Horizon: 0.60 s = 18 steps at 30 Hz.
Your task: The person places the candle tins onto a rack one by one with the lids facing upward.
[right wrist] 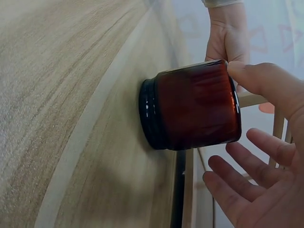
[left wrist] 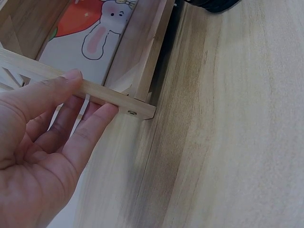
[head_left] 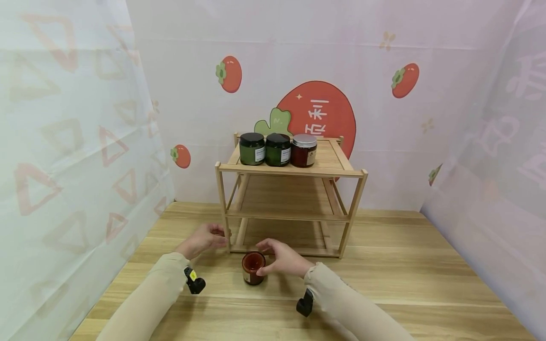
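An amber glass jar (head_left: 253,274) stands upside down on the wooden table, its dark lid (right wrist: 153,114) downward and its base facing up. My right hand (head_left: 285,258) is beside it, thumb (right wrist: 251,76) at the upturned base edge. The other right fingers (right wrist: 237,185) are spread loosely, apart from the glass. My left hand (head_left: 204,240) holds the front left leg (left wrist: 97,90) of a wooden tiered rack (head_left: 290,174) low down, thumb on one side and fingers on the other.
On the rack's top shelf stand two green jars (head_left: 252,154) with black lids and a dark red jar (head_left: 304,155) with a silver lid. Printed cloth walls (head_left: 187,94) enclose the table (head_left: 401,279) at the back and sides.
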Motion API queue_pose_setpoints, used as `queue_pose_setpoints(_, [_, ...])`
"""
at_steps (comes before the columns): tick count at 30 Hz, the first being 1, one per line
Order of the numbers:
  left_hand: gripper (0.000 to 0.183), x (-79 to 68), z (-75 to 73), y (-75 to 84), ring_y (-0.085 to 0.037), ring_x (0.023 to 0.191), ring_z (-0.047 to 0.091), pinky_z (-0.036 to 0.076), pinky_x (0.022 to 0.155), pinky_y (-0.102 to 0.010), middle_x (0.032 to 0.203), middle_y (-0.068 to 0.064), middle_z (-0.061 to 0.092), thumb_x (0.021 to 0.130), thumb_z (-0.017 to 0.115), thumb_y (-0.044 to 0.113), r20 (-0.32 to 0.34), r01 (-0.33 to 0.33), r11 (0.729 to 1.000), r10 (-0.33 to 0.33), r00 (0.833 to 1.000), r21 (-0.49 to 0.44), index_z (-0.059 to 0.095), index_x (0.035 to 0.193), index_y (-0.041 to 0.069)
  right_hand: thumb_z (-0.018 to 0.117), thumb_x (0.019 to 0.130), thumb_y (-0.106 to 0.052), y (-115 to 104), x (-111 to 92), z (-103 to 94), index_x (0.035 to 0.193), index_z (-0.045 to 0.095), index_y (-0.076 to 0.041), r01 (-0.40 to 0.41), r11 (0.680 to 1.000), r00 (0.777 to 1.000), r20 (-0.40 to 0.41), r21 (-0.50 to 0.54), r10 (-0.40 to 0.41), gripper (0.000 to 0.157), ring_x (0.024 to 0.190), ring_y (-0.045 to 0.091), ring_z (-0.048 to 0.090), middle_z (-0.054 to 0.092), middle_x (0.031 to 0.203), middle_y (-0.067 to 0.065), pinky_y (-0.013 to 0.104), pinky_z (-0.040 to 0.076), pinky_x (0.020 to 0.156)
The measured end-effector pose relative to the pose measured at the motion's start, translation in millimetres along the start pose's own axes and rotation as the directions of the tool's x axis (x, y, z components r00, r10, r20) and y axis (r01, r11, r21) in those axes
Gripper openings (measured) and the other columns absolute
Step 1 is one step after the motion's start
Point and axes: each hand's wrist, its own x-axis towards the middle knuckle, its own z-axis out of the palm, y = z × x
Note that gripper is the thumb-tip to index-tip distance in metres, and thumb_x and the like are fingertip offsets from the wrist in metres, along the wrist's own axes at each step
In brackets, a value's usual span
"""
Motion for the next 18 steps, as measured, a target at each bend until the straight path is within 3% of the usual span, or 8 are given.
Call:
queue_pose_setpoints(4, [0.034,-0.2,0.0,0.1,-0.017,0.095,0.063,0.058,0.09,-0.033,0.113,-0.022,0.059,0.089,0.061,-0.005,0.005,0.0,1.0,0.0,1.0,-0.003,0.048,0.118,-0.016,0.086,0.072,-0.019,2,2,2.8,0.13,0.052,-0.003,-0.015,0.999,1.0,0.01,-0.028,0.016,0.07,0.116,0.027,0.057,0.059,0.127,0.01,0.042,0.051,0.099])
queue_pose_setpoints(6, [0.034,0.1,0.5,0.1,-0.017,0.094,0.063,0.058,0.09,-0.032,0.109,-0.016,0.06,0.089,0.062,-0.005,-0.001,0.002,1.0,-0.003,1.0,-0.004,0.048,0.118,-0.016,0.087,0.072,-0.02,3,2,3.8,0.131,0.052,-0.004,-0.026,0.999,1.0,0.013,-0.042,0.026,0.07,0.114,0.024,0.058,0.06,0.127,0.008,0.038,0.052,0.097])
queue_pose_setpoints(10, [0.035,1.0,1.2,-0.1,-0.017,0.094,0.063,0.058,0.09,-0.032,0.109,-0.016,0.06,0.088,0.062,-0.005,-0.004,0.0,1.0,0.0,1.0,-0.006,0.048,0.118,-0.016,0.087,0.071,-0.023,7,3,5.6,0.131,0.053,-0.007,-0.034,0.997,0.999,0.012,-0.063,0.035,0.071,0.115,0.022,0.057,0.06,0.125,0.005,0.038,0.051,0.099])
queue_pose_setpoints(18, [0.035,0.8,1.7,0.0,-0.017,0.095,0.063,0.058,0.089,-0.031,0.117,-0.028,0.056,0.089,0.061,-0.005,-0.001,-0.005,1.0,0.005,1.0,0.001,0.047,0.119,-0.017,0.087,0.071,-0.021,12,3,9.0,0.13,0.052,-0.007,-0.037,0.999,0.999,0.027,-0.023,0.037,0.07,0.11,0.018,0.059,0.063,0.119,0.003,0.034,0.052,0.095])
